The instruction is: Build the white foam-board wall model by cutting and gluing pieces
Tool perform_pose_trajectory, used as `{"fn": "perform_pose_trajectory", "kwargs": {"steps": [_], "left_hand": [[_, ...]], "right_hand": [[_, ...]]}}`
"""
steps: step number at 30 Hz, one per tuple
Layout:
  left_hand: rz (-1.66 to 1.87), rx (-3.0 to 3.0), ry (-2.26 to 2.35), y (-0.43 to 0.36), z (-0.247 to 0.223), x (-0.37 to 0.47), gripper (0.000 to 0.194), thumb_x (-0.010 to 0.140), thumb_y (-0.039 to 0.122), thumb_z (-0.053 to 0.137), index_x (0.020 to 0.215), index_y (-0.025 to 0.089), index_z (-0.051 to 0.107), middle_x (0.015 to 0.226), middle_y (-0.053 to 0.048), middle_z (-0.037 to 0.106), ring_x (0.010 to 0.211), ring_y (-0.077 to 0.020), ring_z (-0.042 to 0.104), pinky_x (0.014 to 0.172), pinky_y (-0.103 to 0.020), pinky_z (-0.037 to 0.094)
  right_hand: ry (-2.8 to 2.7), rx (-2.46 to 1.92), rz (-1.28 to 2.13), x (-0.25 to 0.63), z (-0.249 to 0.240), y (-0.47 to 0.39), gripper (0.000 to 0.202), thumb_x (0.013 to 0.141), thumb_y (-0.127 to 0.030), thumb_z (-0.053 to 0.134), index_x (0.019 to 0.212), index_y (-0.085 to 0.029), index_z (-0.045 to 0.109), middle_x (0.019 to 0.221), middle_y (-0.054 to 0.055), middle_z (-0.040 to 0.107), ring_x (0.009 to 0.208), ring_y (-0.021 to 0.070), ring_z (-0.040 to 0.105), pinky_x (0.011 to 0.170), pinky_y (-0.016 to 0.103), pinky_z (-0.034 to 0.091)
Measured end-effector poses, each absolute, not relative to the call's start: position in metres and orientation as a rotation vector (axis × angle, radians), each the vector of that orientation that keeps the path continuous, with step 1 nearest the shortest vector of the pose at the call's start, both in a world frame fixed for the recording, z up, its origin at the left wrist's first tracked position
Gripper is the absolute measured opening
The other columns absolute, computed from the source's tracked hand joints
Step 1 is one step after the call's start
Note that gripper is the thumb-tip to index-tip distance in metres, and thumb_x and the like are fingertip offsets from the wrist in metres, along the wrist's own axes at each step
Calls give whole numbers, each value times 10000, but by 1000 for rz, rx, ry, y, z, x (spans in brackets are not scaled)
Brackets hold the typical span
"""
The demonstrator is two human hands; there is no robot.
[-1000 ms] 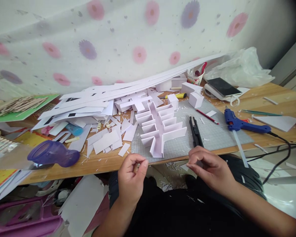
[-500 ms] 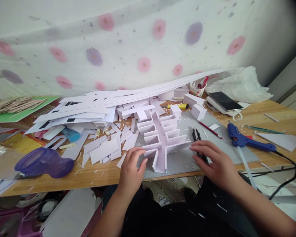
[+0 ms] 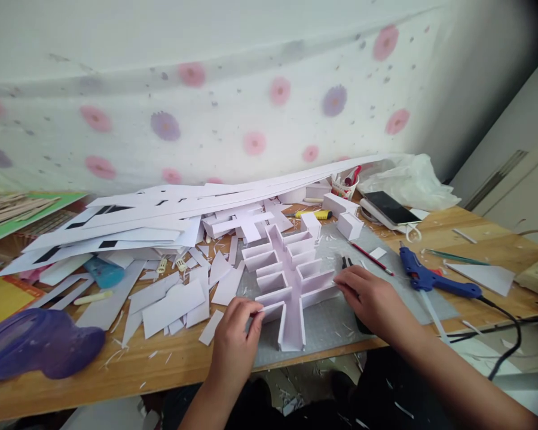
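Observation:
A white model (image 3: 291, 275) of thin upright walls, with a long central channel and short compartments branching off both sides, stands on the grey cutting mat (image 3: 327, 340). My left hand (image 3: 238, 334) pinches the outer end of its front left wall between thumb and fingers. At the outer end of the front right wall, my right hand (image 3: 374, 298) is closed, thumb and fingertips together on the edge. A black cutter (image 3: 347, 261) lies partly hidden under my right hand. Behind the model are white box-shaped pieces (image 3: 349, 226) and a white cross-shaped piece (image 3: 251, 224).
A blue glue gun (image 3: 434, 278) and a red pencil (image 3: 372, 258) lie to the right, a phone (image 3: 392, 207) farther back. White scraps (image 3: 174, 307) and a purple container (image 3: 45, 343) cover the left. Behind stand a yellow knife (image 3: 314, 214) and long white sheets (image 3: 130, 224).
The view has shifted, so the table sits lower and farther left. My right thumb and fingers have closed at the right wall's end, and my left fingers have drawn together on the left wall.

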State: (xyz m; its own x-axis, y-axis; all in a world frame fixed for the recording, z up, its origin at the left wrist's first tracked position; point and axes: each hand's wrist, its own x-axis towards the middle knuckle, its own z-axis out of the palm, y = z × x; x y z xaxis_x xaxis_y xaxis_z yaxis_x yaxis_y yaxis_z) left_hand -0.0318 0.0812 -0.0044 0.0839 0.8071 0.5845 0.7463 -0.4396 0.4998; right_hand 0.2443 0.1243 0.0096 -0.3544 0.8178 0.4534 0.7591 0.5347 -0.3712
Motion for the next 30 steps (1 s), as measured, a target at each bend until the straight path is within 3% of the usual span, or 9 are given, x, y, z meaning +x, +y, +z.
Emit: {"fn": "perform_pose_trajectory", "kwargs": {"steps": [7, 14, 21, 24, 30], "left_hand": [[1354, 2277, 1615, 81, -7, -23, 105, 837, 132, 560, 817, 208, 630, 785, -19, 641, 744, -154, 635, 665, -247, 515], [1404, 2279, 1613, 81, -16, -22, 83, 851, 158, 566, 881, 204, 628, 831, -30, 645, 791, -156, 631, 707, -260, 517], [1420, 2220, 1882, 68, -7, -66, 83, 855, 176, 552, 878, 199, 628, 810, -11, 650, 755, -142, 616, 729, -263, 498], [1240, 2169, 2119, 60, -8, -94, 88, 854, 233, 549, 867, 203, 632, 813, -15, 652, 746, -160, 622, 726, -286, 503], [727, 2154, 2291, 41, -20, -104, 223, 782, 301, 639, 986, 211, 620, 997, -65, 662, 963, -263, 606, 847, -394, 490]], "right_hand": [[-2178, -1302, 71, 248, 8, 133, 189, 887, -130, 458, 857, -181, 638, 850, 78, 667, 731, 203, 665, 664, 328, 539], [-2043, -1312, -38, 267, 4, 129, 233, 886, -193, 484, 1048, -164, 649, 1096, 131, 669, 982, 247, 661, 827, 381, 550], [-2012, -1278, 46, 285, -4, 90, 181, 895, -237, 528, 1032, -204, 641, 1045, 88, 650, 948, 212, 650, 814, 337, 547], [-2053, -1222, 123, 285, -11, 75, 179, 893, -246, 544, 1044, -230, 638, 1043, 73, 641, 941, 199, 644, 815, 324, 550], [-2102, -1152, 157, 285, -19, 72, 194, 892, -323, 535, 1028, -239, 645, 1036, 77, 644, 865, 200, 668, 733, 306, 583]]}}
